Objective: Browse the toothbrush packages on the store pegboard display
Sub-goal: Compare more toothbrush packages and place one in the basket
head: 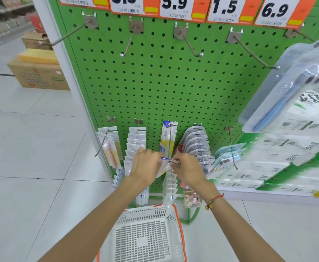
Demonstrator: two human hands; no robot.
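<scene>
Green perforated pegboard (155, 82) fills the centre of the view, bounded on its left by a white upright post (60, 59) and on its right by a shelf end stacked with white-and-green wrapped packs (279, 154). The upper row of metal hooks (190, 46) is bare, leaving a wide open band of board between the price tags (175, 6) at the top and the stocked lower row. Pale tiled floor (32, 148) lies open to the left, with cardboard boxes (39, 72) set well back. A white shopping basket (145, 237) with an orange rim stands on the floor directly below both forearms. The toothbrush package (164, 163), white and yellow with a blue top corner, sits at the outer end of the centre lower hook (171, 140), between the two hands. The left hand (145, 165) grips the package from its left side, fingers curled round its edge. The right hand (188, 169) pinches at the package top by the hook tip; the exact finger contact is too small to resolve. A matching package (169, 137) hangs further back on the same hook. Neighbouring hooks carry rows of carded packages (136, 144) to the left and rounded blister packs (198, 144) to the right. A clear pack with a blue toothbrush (279, 103) hangs close to the camera at the right.
</scene>
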